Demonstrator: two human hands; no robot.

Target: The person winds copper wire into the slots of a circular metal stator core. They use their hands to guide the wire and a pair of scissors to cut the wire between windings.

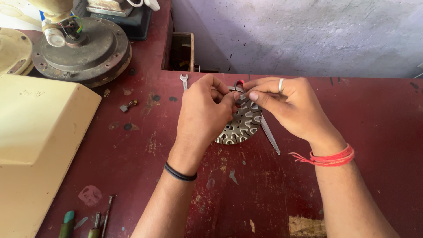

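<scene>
Steel slotted disc [240, 125] tilted up on the red worktop [374, 132], centre frame. Left hand [202, 112] closed round its top-left edge; right hand [282, 103] pinches a small grey strip [242, 94] at the top rim. Thin metal blade [269, 136] just beside it. Small spanner [184, 80] behind, cream casing [39, 132] far left.

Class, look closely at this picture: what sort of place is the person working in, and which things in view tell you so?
Probably a small repair workshop for fans or motors. Both hands work on a slotted round metal core at a worn red bench; a dismantled motor housing, a small spanner and screwdrivers lie around.
</scene>
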